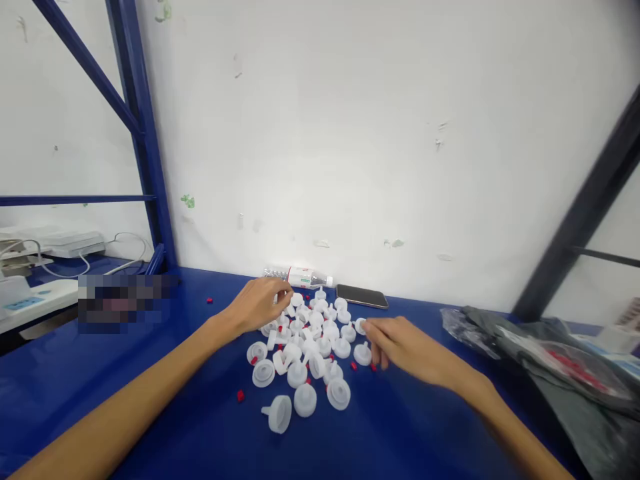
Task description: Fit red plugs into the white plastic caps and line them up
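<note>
A loose pile of white plastic caps (pixel 305 400), round with a short stem like small funnels, lies on the blue table (pixel 190 400). Small red plastic pieces (pixel 241 396) are scattered among and around them. Over the pile's far left side is my left hand (pixel 265 303), its fingers curled and closed; whatever they hold, if anything, is hidden. At the pile's right edge my right hand (pixel 397 343) has its thumb and fingertips closed on a white cap (pixel 359 326). Another white cap (pixel 363 354) lies just below those fingertips.
Behind the pile, a plastic bottle (pixel 305 277) lies on its side near a phone (pixel 362 296). On the right are a grey bag (pixel 540 360) and a clear bag of red pieces (pixel 580 370). A power strip (pixel 40 303) sits at far left, beside the blue frame post (pixel 150 153).
</note>
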Demonstrator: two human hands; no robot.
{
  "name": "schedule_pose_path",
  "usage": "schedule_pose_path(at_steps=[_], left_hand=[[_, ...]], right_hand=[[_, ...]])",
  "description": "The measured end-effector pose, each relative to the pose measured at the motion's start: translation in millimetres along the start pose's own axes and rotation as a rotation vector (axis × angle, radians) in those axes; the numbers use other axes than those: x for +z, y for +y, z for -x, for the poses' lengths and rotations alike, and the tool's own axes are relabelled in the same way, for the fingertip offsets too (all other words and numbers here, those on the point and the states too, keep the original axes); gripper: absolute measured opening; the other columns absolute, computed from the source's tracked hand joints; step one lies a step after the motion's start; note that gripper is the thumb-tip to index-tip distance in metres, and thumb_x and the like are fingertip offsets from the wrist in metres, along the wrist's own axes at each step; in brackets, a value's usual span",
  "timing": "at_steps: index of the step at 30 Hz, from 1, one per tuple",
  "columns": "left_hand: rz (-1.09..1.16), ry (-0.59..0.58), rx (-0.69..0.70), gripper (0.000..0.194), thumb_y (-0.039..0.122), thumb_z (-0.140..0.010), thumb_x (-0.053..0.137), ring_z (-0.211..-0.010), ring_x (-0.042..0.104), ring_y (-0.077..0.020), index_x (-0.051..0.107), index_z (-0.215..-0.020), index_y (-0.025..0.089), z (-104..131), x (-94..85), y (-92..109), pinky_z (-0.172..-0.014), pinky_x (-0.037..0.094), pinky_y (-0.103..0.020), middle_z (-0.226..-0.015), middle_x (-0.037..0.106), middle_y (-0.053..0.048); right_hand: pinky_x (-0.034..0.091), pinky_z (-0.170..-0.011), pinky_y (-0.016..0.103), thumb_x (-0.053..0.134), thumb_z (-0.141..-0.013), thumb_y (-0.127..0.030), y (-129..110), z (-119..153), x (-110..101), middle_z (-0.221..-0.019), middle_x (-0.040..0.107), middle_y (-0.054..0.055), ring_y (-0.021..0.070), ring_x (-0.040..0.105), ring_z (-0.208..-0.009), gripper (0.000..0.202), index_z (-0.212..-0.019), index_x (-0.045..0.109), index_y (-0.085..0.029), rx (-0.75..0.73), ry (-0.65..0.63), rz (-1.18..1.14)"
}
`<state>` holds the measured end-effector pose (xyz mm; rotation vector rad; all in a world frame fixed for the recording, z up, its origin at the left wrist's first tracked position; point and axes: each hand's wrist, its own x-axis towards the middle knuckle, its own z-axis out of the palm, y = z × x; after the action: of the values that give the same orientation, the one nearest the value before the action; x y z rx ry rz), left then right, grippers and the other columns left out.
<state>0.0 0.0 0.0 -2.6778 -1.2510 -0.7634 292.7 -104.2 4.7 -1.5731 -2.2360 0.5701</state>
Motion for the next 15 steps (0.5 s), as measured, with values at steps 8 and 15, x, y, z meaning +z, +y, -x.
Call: schedule_pose_path(at_steps=[8, 15], left_hand=[[-0.079, 0.151, -0.324, 0.067, 0.043, -0.107, 0.017, -0.077, 0.068, -0.0215, 0.074, -0.081, 0.019, 0, -35.8, -69, -0.076, 0.047, -0.032, -0.073, 0.072, -0.004], [-0.193, 0.162, -0.687, 0.031, 0.043, -0.098, 0.060, -0.097, 0.068, -0.0217, 0.068, -0.107, 0.016, 23, -29.6, -148, -0.089, 0.055, -0.044, -0.107, 0.071, -0.006]], right_hand=[[0.033, -0.060, 0.029, 0.026, -0.107, -0.047, 9, -10, 6, -0.077, 0.073, 0.005, 0.0220, 0.066, -0.071, 0.053, -0.074, 0.060, -0.023, 0.189, 0.219, 0.362], [0.036, -0.062, 0.030, 0.024, -0.106, -0.050, 10, -14, 17, -0.073, 0.073, 0.004, 0.0232, 0.067, -0.069, 0.058, -0.073, 0.063, -0.023, 0.202, 0.210, 0.311]])
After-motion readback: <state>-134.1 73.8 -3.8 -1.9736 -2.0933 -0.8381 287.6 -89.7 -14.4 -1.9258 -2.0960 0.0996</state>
